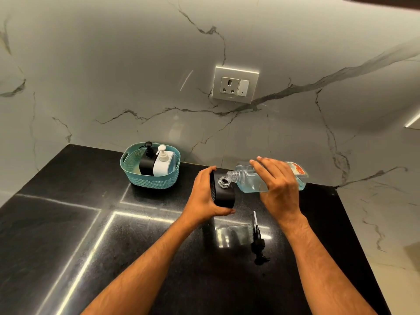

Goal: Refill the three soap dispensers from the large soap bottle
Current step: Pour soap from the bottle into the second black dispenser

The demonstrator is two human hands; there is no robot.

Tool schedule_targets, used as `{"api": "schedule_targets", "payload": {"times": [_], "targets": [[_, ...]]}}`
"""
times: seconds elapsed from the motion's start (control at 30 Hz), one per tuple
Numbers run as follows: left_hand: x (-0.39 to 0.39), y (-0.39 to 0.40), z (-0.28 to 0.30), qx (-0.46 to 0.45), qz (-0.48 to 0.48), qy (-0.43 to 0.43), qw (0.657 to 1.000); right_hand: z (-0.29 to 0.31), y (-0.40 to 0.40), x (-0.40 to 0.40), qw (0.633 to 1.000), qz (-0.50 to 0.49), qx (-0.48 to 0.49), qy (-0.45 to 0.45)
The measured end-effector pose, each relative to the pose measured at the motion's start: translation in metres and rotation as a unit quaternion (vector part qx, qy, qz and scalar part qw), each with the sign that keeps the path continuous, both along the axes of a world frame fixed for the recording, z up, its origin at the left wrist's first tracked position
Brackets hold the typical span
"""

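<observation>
Black counter [68,223], marble wall [113,64]; left hand [202,196] grips dispenser [223,194], right hand [279,185] grips bottle [247,180]

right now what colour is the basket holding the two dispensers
Teal, with a woven-look pattern; the basket shows best in the head view.

Two bare forearms reach in from about 6 o'clock, no sleeves showing anywhere along them. The left hand [205,196] and the right hand [278,185] wear no gloves, rings, watch or bands. Fine hair lies along both forearms.
</observation>
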State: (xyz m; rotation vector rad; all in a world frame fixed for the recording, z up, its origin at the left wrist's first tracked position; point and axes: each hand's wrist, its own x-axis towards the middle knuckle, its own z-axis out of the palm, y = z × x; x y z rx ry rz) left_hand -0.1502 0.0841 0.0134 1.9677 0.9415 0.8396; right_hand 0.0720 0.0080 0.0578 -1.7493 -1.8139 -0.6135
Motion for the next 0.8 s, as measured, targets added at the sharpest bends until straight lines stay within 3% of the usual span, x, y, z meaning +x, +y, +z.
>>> {"api": "schedule_targets", "payload": {"times": [0.8], "targets": [[0.0009,-0.0025,-0.0004,0.004,0.002,0.009,1.0,0.0016,-0.0014,0.0045,1.0,0.01,0.005,-0.009]]}}
